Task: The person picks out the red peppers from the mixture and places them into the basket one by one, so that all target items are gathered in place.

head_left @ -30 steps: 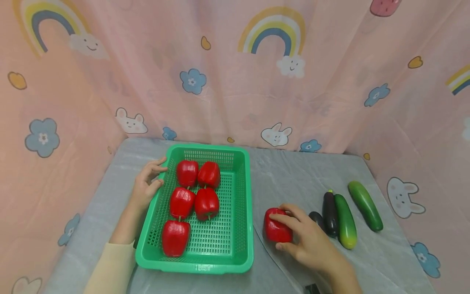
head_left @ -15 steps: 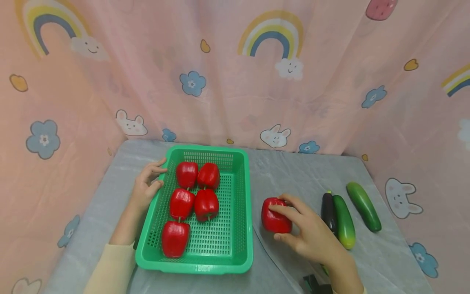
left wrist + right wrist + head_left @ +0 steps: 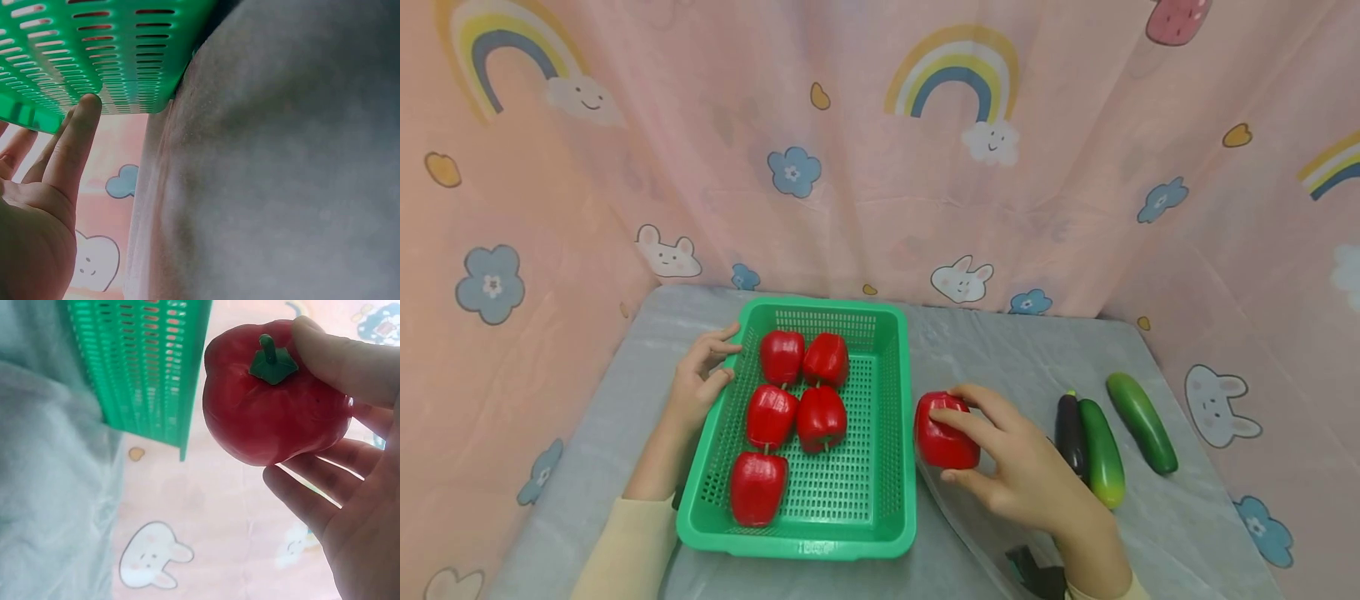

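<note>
My right hand [image 3: 1011, 467] grips a red bell pepper [image 3: 945, 432] just off the right side of the green basket [image 3: 908, 433]. The right wrist view shows the pepper [image 3: 269, 406] raised, its green stem towards the camera, with the thumb on one side and fingers on the other. Inside the basket, several red bell peppers [image 3: 772, 417] lie in its left half. My left hand [image 3: 700, 379] is at the basket's left rim. In the left wrist view its fairly straight fingers [image 3: 74, 147] touch the perforated basket wall [image 3: 125, 56] from outside.
On the right of the grey cloth [image 3: 1000, 350] lie an eggplant [image 3: 1071, 437], a cucumber-like green vegetable [image 3: 1102, 454] beside it, and another green one [image 3: 1142, 421] farther right. A strap-like band [image 3: 955, 529] runs near the right wrist. A pink printed curtain [image 3: 865, 217] closes off the back and sides.
My right hand has lifted the bell pepper and carried it left, up to the basket's right rim. The left hand and the basket stay where they were.
</note>
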The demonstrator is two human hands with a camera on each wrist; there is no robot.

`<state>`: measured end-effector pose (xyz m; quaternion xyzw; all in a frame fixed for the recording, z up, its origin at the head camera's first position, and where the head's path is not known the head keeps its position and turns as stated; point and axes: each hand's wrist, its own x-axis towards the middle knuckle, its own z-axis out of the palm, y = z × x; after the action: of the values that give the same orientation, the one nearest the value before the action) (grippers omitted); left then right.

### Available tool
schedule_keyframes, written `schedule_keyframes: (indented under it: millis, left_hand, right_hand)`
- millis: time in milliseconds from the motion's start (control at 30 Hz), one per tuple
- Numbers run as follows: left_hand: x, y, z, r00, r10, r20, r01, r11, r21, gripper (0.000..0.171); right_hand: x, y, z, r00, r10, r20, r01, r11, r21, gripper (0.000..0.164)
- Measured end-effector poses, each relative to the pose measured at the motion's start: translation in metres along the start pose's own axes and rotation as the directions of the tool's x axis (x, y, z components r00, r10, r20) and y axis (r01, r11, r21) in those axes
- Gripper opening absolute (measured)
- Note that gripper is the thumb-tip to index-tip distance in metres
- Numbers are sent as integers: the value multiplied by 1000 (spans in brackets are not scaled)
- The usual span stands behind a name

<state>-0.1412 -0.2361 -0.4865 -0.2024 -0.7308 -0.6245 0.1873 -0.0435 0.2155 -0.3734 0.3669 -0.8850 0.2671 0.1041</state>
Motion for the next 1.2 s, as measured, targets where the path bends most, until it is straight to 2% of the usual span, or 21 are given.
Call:
schedule_keyframes:
  millis: [400,633,867,1200]
  left_hand:
    - [1,-1,1,1000,6,9,-6,1000,0,26]
    - [1,-2,0,1000,0,6,0,1000,-1,27]
    - [0,-1,-1,1000,-11,9,11,1000,5,26]
    - [-1,-1,-1,1000,-7,3,7,1000,5,26]
  right_hand:
    - [20,-10,11,998,-66,6,65,997,43,71]
    - [35,-15,18,988,-154,-10,154,987,39,68]
    - [47,-20,26,988,-148,30,147,988,39,72]
    - [61,-26,48,985,-150,82,140,983,118,71]
